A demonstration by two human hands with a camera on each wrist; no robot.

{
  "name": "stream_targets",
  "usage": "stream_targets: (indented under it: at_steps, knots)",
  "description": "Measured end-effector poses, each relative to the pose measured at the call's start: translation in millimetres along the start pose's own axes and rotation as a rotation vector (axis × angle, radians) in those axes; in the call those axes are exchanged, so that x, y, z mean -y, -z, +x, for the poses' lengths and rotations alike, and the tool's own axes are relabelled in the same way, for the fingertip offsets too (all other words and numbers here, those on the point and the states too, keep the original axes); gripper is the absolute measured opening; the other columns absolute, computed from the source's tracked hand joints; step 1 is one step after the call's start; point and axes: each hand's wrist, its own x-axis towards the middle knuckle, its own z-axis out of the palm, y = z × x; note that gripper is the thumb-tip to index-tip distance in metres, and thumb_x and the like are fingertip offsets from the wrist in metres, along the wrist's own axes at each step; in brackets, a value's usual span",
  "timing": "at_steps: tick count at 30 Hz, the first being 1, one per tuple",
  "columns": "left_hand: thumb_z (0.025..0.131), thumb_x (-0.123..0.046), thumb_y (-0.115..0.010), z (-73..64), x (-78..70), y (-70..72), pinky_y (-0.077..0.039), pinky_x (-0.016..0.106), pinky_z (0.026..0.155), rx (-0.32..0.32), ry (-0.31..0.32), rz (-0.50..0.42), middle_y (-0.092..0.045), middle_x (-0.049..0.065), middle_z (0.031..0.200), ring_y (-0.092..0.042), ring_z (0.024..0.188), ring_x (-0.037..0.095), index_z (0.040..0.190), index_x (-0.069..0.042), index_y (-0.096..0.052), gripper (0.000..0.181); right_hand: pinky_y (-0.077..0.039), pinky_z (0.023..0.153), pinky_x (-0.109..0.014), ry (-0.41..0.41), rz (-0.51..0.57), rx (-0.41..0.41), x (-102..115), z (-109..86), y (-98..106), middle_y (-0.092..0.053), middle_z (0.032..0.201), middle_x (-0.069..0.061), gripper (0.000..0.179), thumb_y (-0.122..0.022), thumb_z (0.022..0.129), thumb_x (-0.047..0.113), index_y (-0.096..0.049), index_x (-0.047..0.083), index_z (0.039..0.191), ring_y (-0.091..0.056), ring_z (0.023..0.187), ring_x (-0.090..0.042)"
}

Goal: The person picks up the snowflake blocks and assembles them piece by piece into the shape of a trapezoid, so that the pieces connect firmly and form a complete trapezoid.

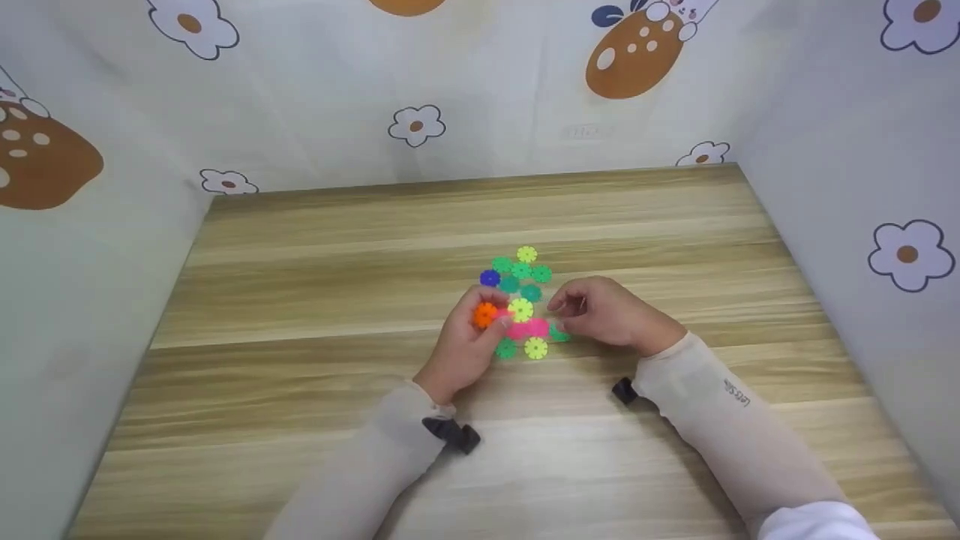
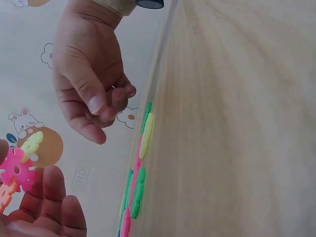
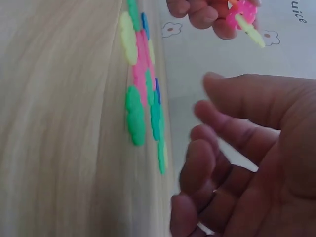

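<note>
Three joined discs (image 2: 18,170), pinched between our left fingers (image 2: 53,183), could slip if our empty, loosely curled right fingers (image 3: 197,162) nudge them.

Wood-grain desk (image 1: 315,262); lying flat on it, near frame centre: green discs (image 1: 520,270), yellow discs (image 1: 535,348), pink discs (image 1: 537,328), blue disc (image 1: 490,278).

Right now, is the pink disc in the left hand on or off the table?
Off. The left hand holds the pink disc up; the left wrist view shows a gap between it and the table.
</note>
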Motion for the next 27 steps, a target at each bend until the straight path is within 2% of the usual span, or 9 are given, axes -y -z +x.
stream_targets:
  at_steps: [7,17,20,23,27]
  knots:
    - [0.103,-0.006,-0.062,-0.9,-1.1,0.3,-0.051,0.033,0.108,0.012,0.017,-0.005,-0.059,0.011,0.128,-0.058,0.121,0.026,0.129,0.003,-0.054,0.029,-0.055,0.093,-0.047,-0.076,-0.12,0.098,-5.6,1.2,-2.2,-0.075,0.109,-0.006,0.029,-0.079,0.087,0.005,-0.075,0.008,0.115,-0.065,0.101,-0.023]
    - [0.103,-0.005,-0.062,-1.1,-3.3,0.0,-0.051,0.034,0.11,0.004,0.017,-0.003,-0.059,0.01,0.128,-0.059,0.122,0.025,0.129,0.003,-0.054,0.029,-0.051,0.085,-0.042,-0.043,-0.184,0.11,-5.9,0.4,-4.7,-0.066,0.096,-0.005,0.027,-0.071,0.082,-0.005,-0.067,0.009,0.105,-0.058,0.09,-0.023]
    - [0.102,-0.003,-0.061,-1.1,-3.3,0.2,-0.051,0.033,0.108,-0.01,0.013,-0.008,-0.059,0.011,0.127,-0.059,0.121,0.025,0.129,0.002,-0.055,0.028,-0.048,0.082,-0.038,-0.052,-0.143,0.098,-5.4,0.8,-4.3,-0.062,0.092,-0.003,0.024,-0.069,0.083,-0.006,-0.065,0.01,0.1,-0.055,0.087,-0.022]
    - [0.101,-0.001,-0.06,-1.2,-3.7,0.3,-0.052,0.032,0.105,-0.029,-0.002,-0.026,-0.058,0.011,0.126,-0.058,0.118,0.026,0.127,0.0,-0.056,0.027,-0.047,0.078,-0.034,-0.066,-0.056,0.074,-5.4,1.3,-3.6,-0.062,0.089,-0.002,0.02,-0.068,0.086,-0.006,-0.064,0.01,0.098,-0.054,0.084,-0.019]
    - [0.101,-0.001,-0.06,-1.3,-4.0,0.7,-0.053,0.031,0.101,-0.05,-0.015,-0.042,-0.058,0.011,0.126,-0.057,0.115,0.026,0.125,-0.005,-0.057,0.025,-0.052,0.073,-0.03,-0.037,0.152,0.009,-3.1,1.8,-3.1,-0.064,0.089,-0.007,0.023,-0.063,0.09,-0.005,-0.069,0.007,0.108,-0.061,0.079,-0.022]
